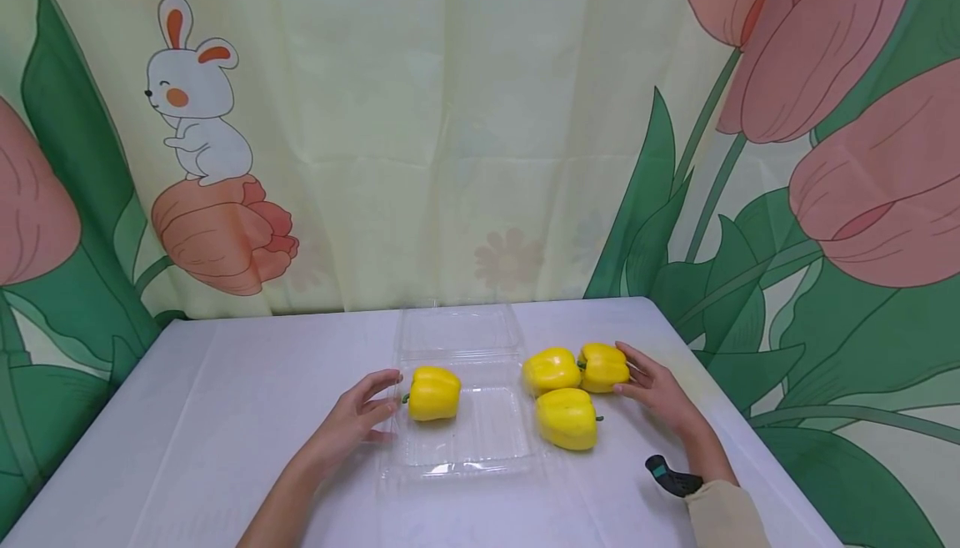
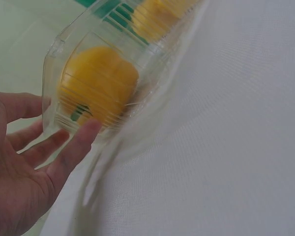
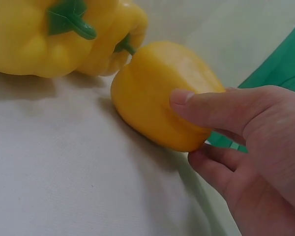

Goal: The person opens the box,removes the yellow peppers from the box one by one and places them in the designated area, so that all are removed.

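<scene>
A clear plastic clamshell box [image 1: 487, 423] lies with its lid folded back, holding one yellow bell pepper [image 1: 435, 394] at its left side. My left hand [image 1: 360, 410] rests spread fingertips against the box's left wall, beside that pepper's green stem; in the left wrist view the fingers [image 2: 76, 147] touch the clear plastic. To the right of the box, my right hand [image 1: 660, 389] grips the far right yellow bell pepper [image 3: 162, 93], with thumb on one side and fingers round the other. Two more yellow bell peppers, one behind [image 1: 551, 370] and one nearer [image 1: 567, 419], sit beside it.
The transparent lid [image 1: 459, 331] lies toward the back edge of the white-covered table [image 1: 247, 414]. A printed curtain [image 1: 367, 131] hangs directly behind the table. A black band [image 1: 673, 479] sits at the right wrist.
</scene>
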A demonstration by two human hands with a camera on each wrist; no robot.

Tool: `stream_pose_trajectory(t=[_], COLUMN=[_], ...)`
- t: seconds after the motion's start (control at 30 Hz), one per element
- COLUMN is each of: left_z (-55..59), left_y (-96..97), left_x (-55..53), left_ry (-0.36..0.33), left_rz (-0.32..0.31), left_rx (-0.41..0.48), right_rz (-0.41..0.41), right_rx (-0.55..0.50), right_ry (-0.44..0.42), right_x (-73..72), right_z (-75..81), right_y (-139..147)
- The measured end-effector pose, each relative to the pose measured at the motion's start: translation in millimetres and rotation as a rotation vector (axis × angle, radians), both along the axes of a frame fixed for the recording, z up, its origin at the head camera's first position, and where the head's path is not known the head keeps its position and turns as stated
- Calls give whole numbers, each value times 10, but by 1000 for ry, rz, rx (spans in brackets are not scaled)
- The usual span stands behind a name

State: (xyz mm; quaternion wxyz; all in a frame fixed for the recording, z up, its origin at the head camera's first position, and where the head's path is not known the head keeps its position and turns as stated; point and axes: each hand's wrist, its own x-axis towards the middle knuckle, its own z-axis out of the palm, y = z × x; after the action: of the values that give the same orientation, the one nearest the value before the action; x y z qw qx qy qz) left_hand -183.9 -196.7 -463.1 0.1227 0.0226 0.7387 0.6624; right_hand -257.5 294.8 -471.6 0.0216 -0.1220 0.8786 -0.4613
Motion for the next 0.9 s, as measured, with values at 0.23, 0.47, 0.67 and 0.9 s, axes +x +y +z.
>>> stream_pose_trajectory(t=[0.23,0.47,0.67,0.9], left_z=[-6,-10,-16,-13], left_y=[-4,-11,-11,-11], left_x=[5,7,-3,-8], left_ry=[6,16,15,13], left_rz=[-6,-11,-6,-3], left_rx=[8,6,-3,-8], right_rz=[-20,-52,-88,-102], right_rx=[-4,-18,-25,-68], right_ry=[16,18,48,88], right_x=[15,48,113,173], right_z=[-22,-18,47,142], right_y=[17,37,36,-11])
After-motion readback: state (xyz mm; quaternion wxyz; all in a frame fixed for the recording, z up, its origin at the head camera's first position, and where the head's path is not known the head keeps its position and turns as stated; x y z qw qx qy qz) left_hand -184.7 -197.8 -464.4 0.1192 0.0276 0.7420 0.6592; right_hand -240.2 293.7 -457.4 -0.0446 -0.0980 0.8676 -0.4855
